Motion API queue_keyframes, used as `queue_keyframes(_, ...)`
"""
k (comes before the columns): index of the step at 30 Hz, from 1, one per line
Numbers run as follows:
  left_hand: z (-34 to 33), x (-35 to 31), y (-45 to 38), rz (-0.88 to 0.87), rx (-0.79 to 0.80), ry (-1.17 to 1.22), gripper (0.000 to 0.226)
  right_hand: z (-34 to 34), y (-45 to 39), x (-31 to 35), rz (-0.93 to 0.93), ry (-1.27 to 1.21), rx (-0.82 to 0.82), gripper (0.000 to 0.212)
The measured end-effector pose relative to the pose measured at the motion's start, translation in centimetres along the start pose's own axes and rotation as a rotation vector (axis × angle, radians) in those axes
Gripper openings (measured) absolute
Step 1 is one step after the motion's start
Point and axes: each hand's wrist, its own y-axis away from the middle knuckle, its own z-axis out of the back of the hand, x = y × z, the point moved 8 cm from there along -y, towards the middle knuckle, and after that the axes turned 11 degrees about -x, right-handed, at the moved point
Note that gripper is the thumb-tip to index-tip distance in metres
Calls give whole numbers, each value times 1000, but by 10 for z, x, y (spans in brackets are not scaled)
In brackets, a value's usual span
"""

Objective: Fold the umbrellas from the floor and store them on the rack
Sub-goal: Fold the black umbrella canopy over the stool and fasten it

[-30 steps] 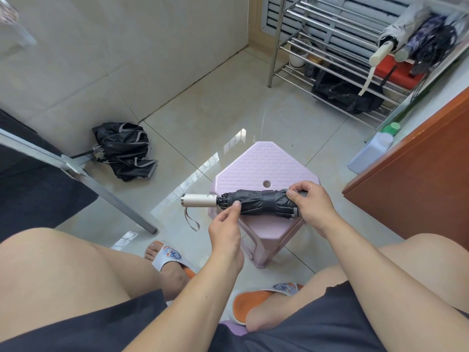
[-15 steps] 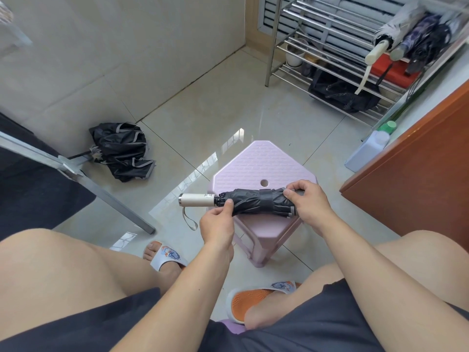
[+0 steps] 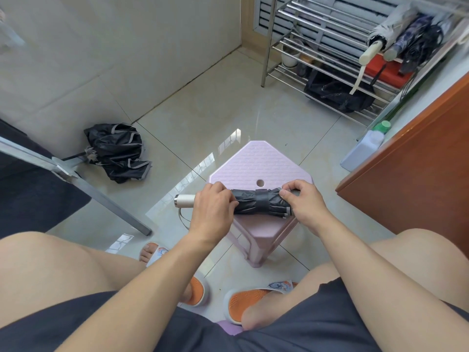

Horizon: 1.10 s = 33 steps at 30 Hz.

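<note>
Now clenched at both ends of umbrella (image 3: pixel 261 203) on stool (image 3: pixel 256 161): left hand (image 3: pixel 213 212) at nine o'clock by handle, right hand (image 3: pixel 304 204) fingers (image 3: pixel 288 193) pinching three o'clock tip.

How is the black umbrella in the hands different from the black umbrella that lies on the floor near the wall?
The held umbrella is rolled tight with a strap around its middle; the floor umbrella is a loose, crumpled heap. The held umbrella rests on the pink stool, gripped by the left hand and right hand; the floor umbrella is untouched. The held umbrella shows a cream handle; the floor umbrella shows a thin dark shaft. Both have dark fabric.
</note>
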Motion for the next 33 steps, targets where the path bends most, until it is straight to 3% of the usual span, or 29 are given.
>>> queue_keyframes(4,-11,14,-12,222,178,187,14,0,0,1,-4,-13,-3,18)
queue_keyframes(12,-17,11,-27,231,436,152,14,-1,1,10,-2,16,92,8)
queue_keyframes(17,-17,12,-25,170,405,179,25,-1,0,10,-61,-33,47,14)
queue_keyframes(21,-18,6,-23,188,328,78,23,-4,-1,5,-134,-72,43,7)
queue_keyframes(27,-24,-6,-22,125,341,-44,17,-7,-1,6,-94,173,-22,10)
queue_keyframes(33,-28,0,-27,119,387,6,32,-5,-2,-2,-261,133,-71,19)
